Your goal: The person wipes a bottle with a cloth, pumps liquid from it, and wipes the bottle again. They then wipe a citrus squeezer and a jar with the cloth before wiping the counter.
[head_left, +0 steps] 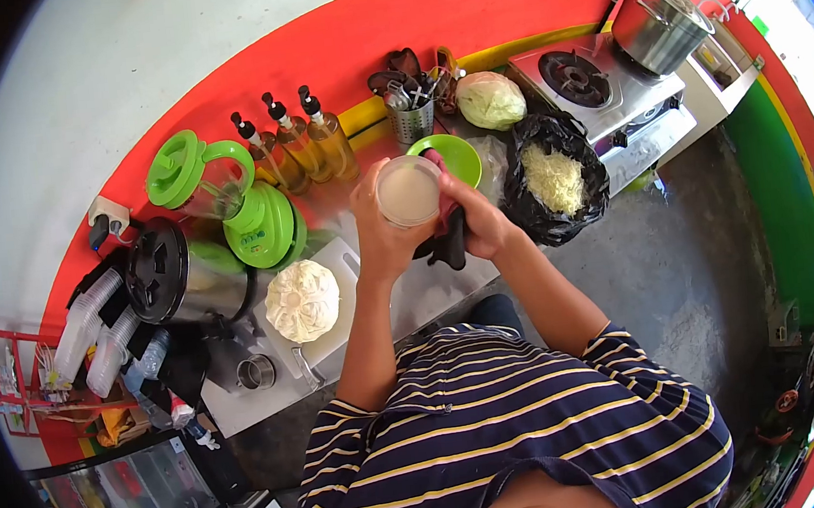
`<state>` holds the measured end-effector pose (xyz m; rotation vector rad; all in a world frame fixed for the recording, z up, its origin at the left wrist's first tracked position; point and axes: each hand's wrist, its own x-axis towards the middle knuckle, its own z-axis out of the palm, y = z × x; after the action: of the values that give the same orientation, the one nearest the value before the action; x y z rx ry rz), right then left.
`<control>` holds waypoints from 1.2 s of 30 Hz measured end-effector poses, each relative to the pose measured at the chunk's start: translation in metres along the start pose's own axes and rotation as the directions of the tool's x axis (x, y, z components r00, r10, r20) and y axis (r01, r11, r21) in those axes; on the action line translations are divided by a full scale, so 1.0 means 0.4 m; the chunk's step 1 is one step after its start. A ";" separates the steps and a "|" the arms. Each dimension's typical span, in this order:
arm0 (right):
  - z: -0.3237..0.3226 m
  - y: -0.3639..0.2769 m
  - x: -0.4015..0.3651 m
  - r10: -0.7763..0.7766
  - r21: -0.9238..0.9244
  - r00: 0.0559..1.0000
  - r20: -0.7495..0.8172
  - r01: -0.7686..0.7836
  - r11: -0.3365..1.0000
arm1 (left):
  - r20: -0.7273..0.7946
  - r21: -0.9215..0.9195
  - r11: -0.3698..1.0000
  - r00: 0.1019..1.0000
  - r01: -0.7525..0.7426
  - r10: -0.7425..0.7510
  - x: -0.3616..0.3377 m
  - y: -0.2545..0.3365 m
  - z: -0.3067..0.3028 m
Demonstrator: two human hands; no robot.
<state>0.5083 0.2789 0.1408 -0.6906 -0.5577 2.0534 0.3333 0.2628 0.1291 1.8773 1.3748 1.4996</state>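
Note:
My left hand (379, 219) is wrapped round the side of a clear round tub (408, 192) with pale, whitish contents. On the tub's right side, my right hand (478, 216) is closed on a dark cloth (449, 240) with a reddish part, which lies against the tub. Just behind both hands sits a bright green bowl (458, 158). A whole peeled-looking cabbage (302, 301) rests on a white board (344, 260) to the left of my left forearm.
Shredded cabbage (555, 181) fills a black bag (532, 225) at the right. Behind stand pump bottles (330, 144), a utensil holder (412, 121), another cabbage (490, 101) and a stove (596, 74) with a pot (657, 26). Leftward are a green blender (262, 224) and a steel container (208, 278).

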 end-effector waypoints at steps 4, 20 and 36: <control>0.008 0.000 -0.003 -0.078 -0.054 0.996 0.034 0.080 0.995 | 0.178 -0.368 0.908 0.974 0.200 -0.142 -0.010 -0.007 0.001; 0.077 0.039 0.054 -0.457 -0.045 0.874 -0.163 0.457 0.889 | -0.078 -0.327 0.942 0.991 0.076 -0.108 0.027 0.045 0.050; 0.101 -0.020 0.039 -0.273 0.051 0.957 -0.101 0.279 0.959 | 0.039 -0.541 0.838 0.997 0.076 -0.066 0.028 0.062 0.028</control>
<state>0.4793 0.2911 0.1714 -0.6284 -0.5022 1.7617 0.3542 0.2641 0.1500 1.4567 0.8647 1.6135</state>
